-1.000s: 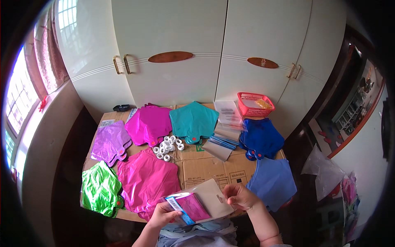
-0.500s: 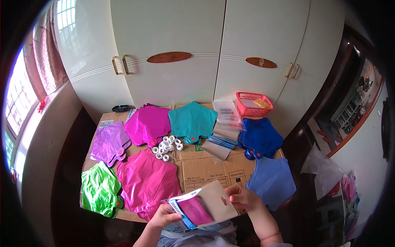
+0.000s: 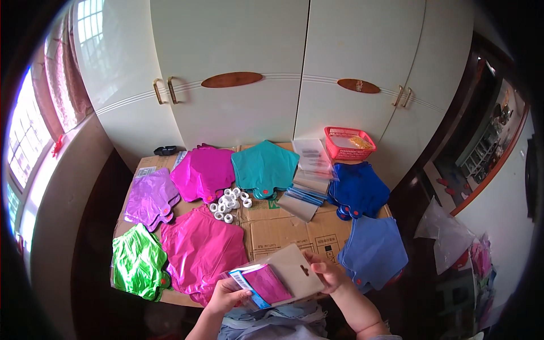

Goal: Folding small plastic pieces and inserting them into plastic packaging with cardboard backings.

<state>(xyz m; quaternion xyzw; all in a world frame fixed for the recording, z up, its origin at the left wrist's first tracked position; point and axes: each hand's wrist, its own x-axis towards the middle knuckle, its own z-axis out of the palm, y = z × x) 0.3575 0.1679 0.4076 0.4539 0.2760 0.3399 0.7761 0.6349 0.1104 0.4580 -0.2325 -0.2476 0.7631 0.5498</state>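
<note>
A flat clear plastic package (image 3: 297, 266) is in both my hands, above my lap at the table's near edge. It has a beige card with a hanging slot, a blue-edged label and a folded magenta foil piece (image 3: 268, 283). My left hand (image 3: 229, 296) pinches its labelled end, thumb on top. At the slotted end, my right hand (image 3: 326, 273) grips the edge; some of its fingers are hidden beneath. Just beyond the package lies a large pink foil sheet stack (image 3: 204, 249). A light blue foil stack (image 3: 374, 252) lies to the right of my right hand.
Cardboard (image 3: 272, 226) covers the table. Green (image 3: 137, 260), lilac (image 3: 150, 195), purple (image 3: 203, 173), teal (image 3: 265, 167) and dark blue foil stacks (image 3: 360, 190) surround white ribbon rolls (image 3: 228, 203). Cards (image 3: 303, 201), clear sleeves (image 3: 311, 156) and a red basket (image 3: 343, 152) are at the back right.
My right hand has shifted slightly and now wraps more around the package's slotted end. The package has turned a little; my left hand stays at its labelled end.
</note>
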